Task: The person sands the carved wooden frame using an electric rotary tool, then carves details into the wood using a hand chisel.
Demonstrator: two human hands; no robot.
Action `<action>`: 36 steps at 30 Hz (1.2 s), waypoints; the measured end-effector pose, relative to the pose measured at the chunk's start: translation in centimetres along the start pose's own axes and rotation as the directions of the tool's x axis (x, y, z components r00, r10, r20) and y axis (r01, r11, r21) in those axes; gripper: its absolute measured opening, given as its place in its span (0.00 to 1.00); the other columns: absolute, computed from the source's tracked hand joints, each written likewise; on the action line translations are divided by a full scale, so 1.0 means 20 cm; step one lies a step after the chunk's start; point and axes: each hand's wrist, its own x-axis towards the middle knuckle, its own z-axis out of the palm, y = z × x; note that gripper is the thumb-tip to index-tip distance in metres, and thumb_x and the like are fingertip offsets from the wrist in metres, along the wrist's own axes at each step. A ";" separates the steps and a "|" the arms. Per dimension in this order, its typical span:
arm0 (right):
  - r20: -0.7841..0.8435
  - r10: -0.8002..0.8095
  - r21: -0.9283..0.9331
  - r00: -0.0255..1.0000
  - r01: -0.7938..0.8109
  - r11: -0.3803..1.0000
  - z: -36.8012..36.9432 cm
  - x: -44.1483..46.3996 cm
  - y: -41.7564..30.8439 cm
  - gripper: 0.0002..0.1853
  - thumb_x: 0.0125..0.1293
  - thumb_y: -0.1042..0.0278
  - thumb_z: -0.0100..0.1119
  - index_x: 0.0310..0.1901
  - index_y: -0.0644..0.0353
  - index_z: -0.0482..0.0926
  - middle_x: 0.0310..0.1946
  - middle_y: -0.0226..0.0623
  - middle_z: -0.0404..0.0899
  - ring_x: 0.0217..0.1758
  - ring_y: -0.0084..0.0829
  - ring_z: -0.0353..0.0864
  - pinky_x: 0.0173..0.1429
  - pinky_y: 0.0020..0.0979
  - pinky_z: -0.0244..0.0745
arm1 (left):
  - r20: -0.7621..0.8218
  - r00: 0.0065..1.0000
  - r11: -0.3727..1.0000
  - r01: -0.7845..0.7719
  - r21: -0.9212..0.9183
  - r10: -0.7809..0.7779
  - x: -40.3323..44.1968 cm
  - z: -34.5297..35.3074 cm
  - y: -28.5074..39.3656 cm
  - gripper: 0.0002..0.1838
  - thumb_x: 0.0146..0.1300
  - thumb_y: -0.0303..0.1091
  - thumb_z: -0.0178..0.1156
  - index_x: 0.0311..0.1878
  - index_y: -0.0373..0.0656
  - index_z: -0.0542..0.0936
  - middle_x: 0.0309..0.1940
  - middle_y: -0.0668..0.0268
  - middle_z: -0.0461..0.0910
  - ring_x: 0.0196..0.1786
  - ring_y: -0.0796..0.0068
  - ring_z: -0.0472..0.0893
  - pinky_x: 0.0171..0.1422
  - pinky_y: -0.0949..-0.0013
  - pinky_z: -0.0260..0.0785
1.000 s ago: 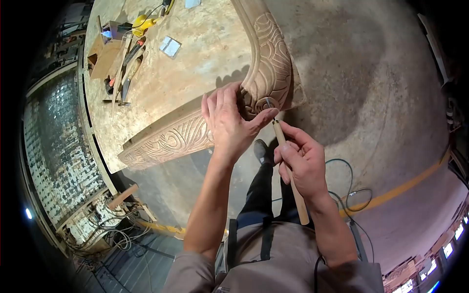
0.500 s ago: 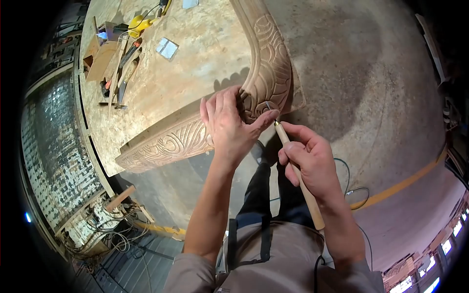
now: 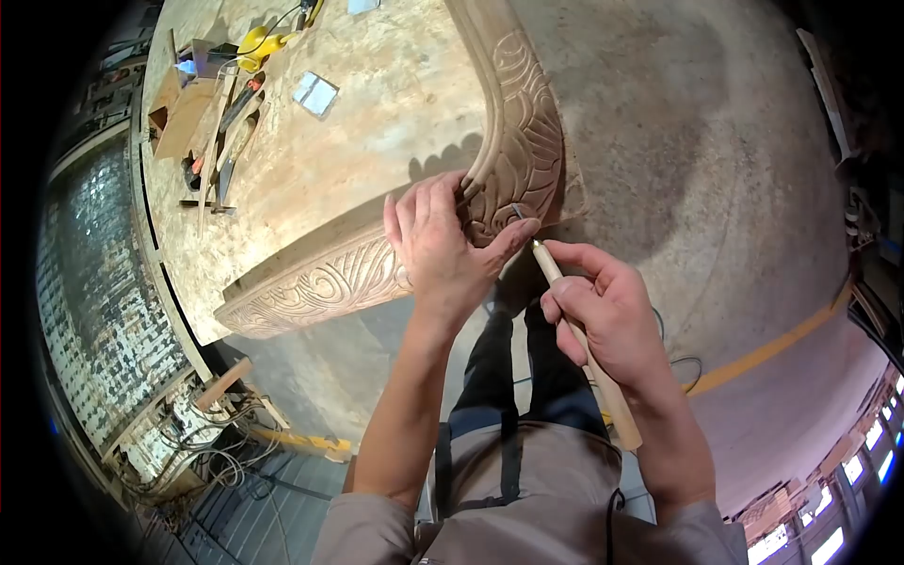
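A curved wooden piece with carved scrolls and leaves (image 3: 529, 122) lies along the edge of the workbench. My left hand (image 3: 443, 235) rests on its corner, fingers spread over the top and thumb stretched beside the tool's metal tip. In my right hand (image 3: 603, 311) is a carving tool with a long pale wooden handle (image 3: 614, 400), gripped near its front end. The metal blade reaches past my left thumb to the carved surface at the bend; the thumb partly hides it.
The workbench (image 3: 377, 104) holds a yellow tool (image 3: 256, 47), a cardboard box (image 3: 185, 118), several hand tools (image 3: 240, 113) and a small pale square (image 3: 314, 94). Cables (image 3: 221, 452) hang at the lower left. A yellow line (image 3: 772, 348) crosses the floor.
The camera view has shifted a little. My right hand and the handle's rear end have swung outward to the right. My left hand keeps its place on the carved piece.
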 end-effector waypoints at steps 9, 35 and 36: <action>-0.010 0.103 -0.097 0.995 -0.104 0.990 0.03 0.02 -0.12 0.23 0.65 0.79 0.52 0.62 0.76 0.71 0.24 0.35 0.79 0.16 0.18 0.72 0.21 0.24 0.64 | 0.001 1.000 0.999 0.031 -0.021 -0.031 0.00 0.00 0.01 0.40 0.47 0.57 0.79 0.58 0.44 0.77 0.50 0.66 0.80 0.59 0.59 0.73 0.77 0.52 0.49; -0.030 -0.111 0.243 0.993 0.115 0.963 -0.03 0.01 0.25 0.25 0.71 0.74 0.53 0.67 0.75 0.67 0.28 0.36 0.78 0.14 0.18 0.70 0.19 0.21 0.62 | 0.030 1.000 0.998 -0.011 0.064 0.009 0.00 0.02 0.04 0.51 0.40 0.68 0.78 0.60 0.40 0.75 0.53 0.60 0.78 0.63 0.56 0.72 0.79 0.45 0.43; -0.030 -0.100 0.251 0.995 0.104 0.962 -0.03 0.01 0.24 0.25 0.71 0.74 0.53 0.67 0.75 0.67 0.28 0.36 0.78 0.14 0.18 0.70 0.19 0.21 0.62 | 0.031 1.000 0.998 -0.005 0.065 0.003 0.00 0.02 0.05 0.51 0.40 0.68 0.78 0.60 0.40 0.75 0.52 0.60 0.79 0.63 0.56 0.72 0.79 0.45 0.43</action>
